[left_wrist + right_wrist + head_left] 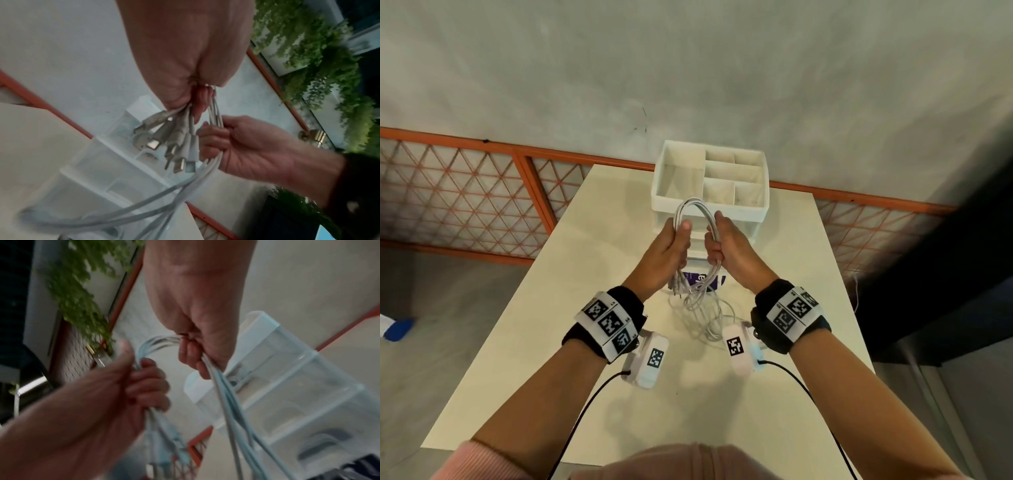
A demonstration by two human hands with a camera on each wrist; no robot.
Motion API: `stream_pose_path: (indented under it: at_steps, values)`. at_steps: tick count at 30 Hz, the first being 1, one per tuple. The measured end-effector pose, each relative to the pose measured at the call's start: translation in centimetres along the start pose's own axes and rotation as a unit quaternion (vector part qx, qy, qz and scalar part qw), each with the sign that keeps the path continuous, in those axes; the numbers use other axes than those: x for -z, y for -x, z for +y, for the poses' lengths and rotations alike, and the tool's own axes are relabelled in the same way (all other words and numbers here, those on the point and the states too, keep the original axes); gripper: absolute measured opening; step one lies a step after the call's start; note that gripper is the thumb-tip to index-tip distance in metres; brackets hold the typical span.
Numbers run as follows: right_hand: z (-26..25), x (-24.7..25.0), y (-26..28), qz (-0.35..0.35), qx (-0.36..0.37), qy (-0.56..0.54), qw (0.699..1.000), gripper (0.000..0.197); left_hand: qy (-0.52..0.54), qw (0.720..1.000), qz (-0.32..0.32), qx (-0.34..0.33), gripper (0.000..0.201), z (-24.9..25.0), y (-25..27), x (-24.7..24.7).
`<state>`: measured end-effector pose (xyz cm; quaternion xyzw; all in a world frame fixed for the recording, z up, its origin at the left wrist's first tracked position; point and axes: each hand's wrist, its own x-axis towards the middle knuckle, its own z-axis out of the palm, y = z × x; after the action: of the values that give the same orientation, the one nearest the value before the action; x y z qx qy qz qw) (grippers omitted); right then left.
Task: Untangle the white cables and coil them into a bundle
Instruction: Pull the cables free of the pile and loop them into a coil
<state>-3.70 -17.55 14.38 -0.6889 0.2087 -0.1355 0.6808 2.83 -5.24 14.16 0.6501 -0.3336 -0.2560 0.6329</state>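
Above the middle of the table both my hands hold a bunch of white cables (694,205) that arches from one fist to the other. My left hand (677,244) grips one side of the arch. Several plug ends (174,142) hang just below that fist. My right hand (722,245) grips the other side, and long strands (228,402) trail down from it. The slack (703,317) lies in a loose tangle on the table between my wrists. In the left wrist view the right hand (242,146) closes round the strands (216,116).
A white compartment organiser (659,178) stands on clear drawers (298,386) right behind my hands. A purple-labelled item (717,281) lies under the cables. The cream table (534,359) has an orange lattice railing (465,192) beyond it, and plants (329,81) beyond that.
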Motion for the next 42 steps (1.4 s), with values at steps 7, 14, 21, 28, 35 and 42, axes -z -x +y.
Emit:
stream_pose_path:
  at_steps: [7,14,21,28,35,42]
  values:
    - [-1.3,-0.6,0.2,-0.046,0.006,0.012,0.999,0.043,-0.046,0.998,-0.002,-0.045,0.029,-0.2,-1.2,-0.9]
    - [-1.6,-0.6,-0.1,-0.028,-0.05,-0.043,0.997,0.045,0.012,0.999,-0.021,-0.038,0.03,-0.2,-0.7,-1.9]
    - [-1.3,-0.5,0.2,-0.044,-0.118,-0.01,0.992,0.042,0.033,0.998,-0.047,-0.028,0.031,0.0,-0.4,-1.9]
    - [-1.6,0.5,1.7,-0.122,-0.074,0.195,0.97,0.067,0.021,0.993,0.111,-0.018,0.032,-0.3,-1.6,0.2]
    - [-1.8,-0.5,2.7,-0.212,0.018,0.292,0.933,0.041,0.097,0.974,0.205,0.011,0.036,0.1,-1.8,0.7]
    - [-1.7,0.9,3.0,-0.319,-0.054,0.283,0.903,0.056,0.232,0.933,0.275,0.011,0.033,0.4,-3.0,1.5]
